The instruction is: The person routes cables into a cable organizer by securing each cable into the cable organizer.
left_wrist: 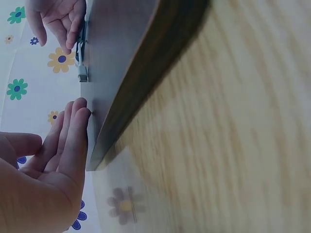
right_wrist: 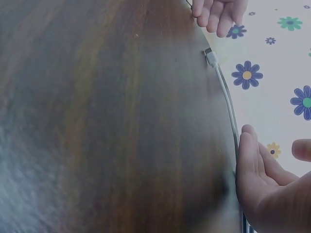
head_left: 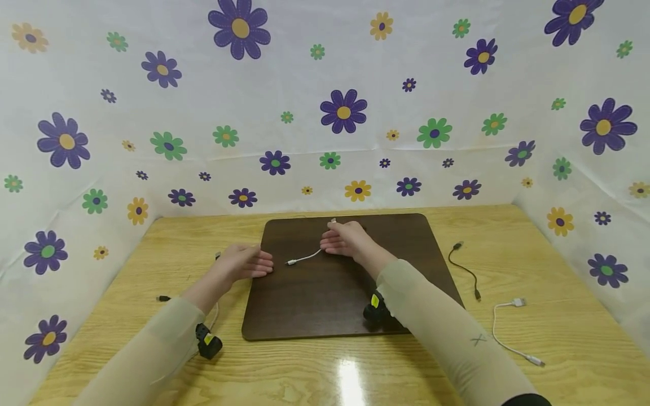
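A short white USB cable (head_left: 304, 258) lies on the dark brown board (head_left: 315, 304), one plug pointing left. My right hand (head_left: 345, 239) is over its other part and hides the middle; a small white end shows just beyond the thumb. In the right wrist view the right fingers (right_wrist: 247, 155) are extended and the thumb stands apart, with the white cable (right_wrist: 226, 92) running alongside the fingertips. At the board's left edge, my left hand (head_left: 249, 262) has its fingers straight and holds nothing. Its fingertips (left_wrist: 80, 109) are right at the board's surface in the left wrist view.
Right of the board, a black cable (head_left: 466, 270) and a white cable (head_left: 503, 338) lie on the wooden table (head_left: 203, 372). Another cable with a black plug (head_left: 164, 298) is partly hidden under the left forearm. A flowered cloth (head_left: 304, 84) stands behind and at both sides.
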{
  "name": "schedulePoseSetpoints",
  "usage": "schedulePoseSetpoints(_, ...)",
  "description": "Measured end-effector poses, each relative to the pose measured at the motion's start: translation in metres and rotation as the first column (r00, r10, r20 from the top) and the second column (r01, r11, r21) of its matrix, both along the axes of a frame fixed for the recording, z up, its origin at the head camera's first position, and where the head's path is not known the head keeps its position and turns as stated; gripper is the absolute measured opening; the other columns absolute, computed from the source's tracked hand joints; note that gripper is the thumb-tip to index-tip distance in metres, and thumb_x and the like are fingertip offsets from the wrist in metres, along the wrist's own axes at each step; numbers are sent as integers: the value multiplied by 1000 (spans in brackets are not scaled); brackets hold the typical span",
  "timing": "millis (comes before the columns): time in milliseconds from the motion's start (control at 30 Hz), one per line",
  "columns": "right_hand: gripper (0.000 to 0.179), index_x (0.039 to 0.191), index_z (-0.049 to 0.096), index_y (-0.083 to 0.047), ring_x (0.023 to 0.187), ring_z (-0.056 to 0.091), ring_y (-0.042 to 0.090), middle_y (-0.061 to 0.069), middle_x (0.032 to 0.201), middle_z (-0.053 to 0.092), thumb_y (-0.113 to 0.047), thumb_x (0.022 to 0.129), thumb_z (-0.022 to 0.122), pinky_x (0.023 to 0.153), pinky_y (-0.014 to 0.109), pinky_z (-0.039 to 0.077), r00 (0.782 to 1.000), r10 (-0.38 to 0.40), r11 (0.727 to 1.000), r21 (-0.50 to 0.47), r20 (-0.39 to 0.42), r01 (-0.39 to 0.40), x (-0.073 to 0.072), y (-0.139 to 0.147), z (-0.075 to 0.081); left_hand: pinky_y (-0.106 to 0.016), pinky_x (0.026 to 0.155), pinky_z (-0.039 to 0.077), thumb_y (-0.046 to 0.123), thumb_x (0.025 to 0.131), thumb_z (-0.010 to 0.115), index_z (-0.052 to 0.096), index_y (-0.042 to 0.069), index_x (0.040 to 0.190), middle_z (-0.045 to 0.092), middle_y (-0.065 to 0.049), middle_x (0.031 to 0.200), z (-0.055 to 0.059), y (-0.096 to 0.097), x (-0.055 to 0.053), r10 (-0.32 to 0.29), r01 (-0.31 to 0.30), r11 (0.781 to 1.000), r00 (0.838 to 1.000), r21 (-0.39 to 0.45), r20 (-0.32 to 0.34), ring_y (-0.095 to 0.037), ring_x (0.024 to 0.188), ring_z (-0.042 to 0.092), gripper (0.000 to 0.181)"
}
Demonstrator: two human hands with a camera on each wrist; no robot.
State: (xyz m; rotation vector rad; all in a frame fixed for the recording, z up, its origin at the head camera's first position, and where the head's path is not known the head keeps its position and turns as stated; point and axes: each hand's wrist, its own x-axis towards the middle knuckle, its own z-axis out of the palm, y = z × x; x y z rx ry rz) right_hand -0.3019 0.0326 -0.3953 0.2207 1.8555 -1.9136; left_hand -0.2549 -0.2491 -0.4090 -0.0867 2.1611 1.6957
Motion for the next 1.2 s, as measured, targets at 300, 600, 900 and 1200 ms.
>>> schedulePoseSetpoints(300, 48, 133, 66, 13, 79, 74, 13, 29, 133, 70, -28, 114, 50, 80, 26, 66, 999, 37, 999, -15, 19, -37, 9, -7, 0, -24, 82, 65, 20, 118, 31, 50, -25, 139, 80, -4, 99, 0, -13, 12, -10, 10, 1000, 1000, 19, 24, -5, 85, 76, 54)
schedulePoseSetpoints(600, 48, 133, 67, 12, 79, 75, 13, 30, 137, 67, -29, 114, 51, 83, 28, 66, 996, 81, 996, -38, 23, -80, 12, -16, 0, -24, 84, 65, 21, 118, 31, 47, -26, 142, 80, -1, 99, 0, -29, 20, -5, 4, 999, 1000, 50, 22, -5, 86, 77, 55)
schedulePoseSetpoints(900, 48, 130, 69, 13, 79, 76, 14, 30, 132, 70, -29, 114, 52, 82, 28, 66, 992, 125, 991, -39, 8, -124, 22, -24, 1, -25, 84, 66, 20, 118, 31, 45, -27, 141, 80, -1, 97, 3, -41, 26, 11, -14, 996, 999, 85, 30, -7, 86, 78, 55)
schedulePoseSetpoints(1200, 47, 126, 71, 12, 77, 75, 13, 26, 121, 77, -29, 114, 51, 79, 27, 66, 983, 185, 982, -39, -2, -185, 28, -33, -2, -26, 85, 66, 19, 117, 32, 46, -28, 141, 81, -2, 97, 3, -49, 35, 39, -44, 993, 998, 107, 47, -9, 87, 79, 54)
